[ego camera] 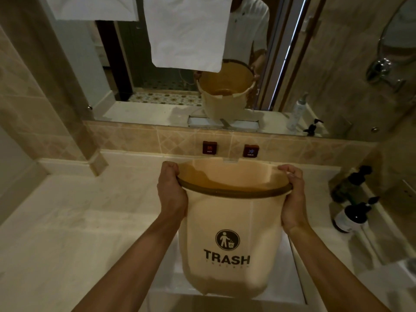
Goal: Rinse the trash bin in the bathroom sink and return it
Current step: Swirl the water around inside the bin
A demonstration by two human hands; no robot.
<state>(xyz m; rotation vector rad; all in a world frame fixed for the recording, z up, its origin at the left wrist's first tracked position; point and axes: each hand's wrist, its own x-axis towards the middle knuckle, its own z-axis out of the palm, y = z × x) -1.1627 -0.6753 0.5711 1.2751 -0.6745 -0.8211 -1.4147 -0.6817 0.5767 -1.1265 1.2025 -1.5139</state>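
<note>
A cream trash bin (231,224) with a brown rim and the word TRASH on its side hangs in the air over the sink (295,287). It tilts away from me, mouth towards the mirror. My left hand (171,192) grips the rim on the left, fingers curled over the edge. My right hand (292,199) grips the rim on the right the same way. The bin hides most of the sink basin and the tap. In the mirror the bin's inside looks brownish.
A pale marble counter (78,221) surrounds the sink. Two dark pump bottles (353,212) stand at the right, near the wall. HOT (209,147) and COLD (251,151) tags sit on the tiled backsplash. A white towel (186,32) hangs before the mirror.
</note>
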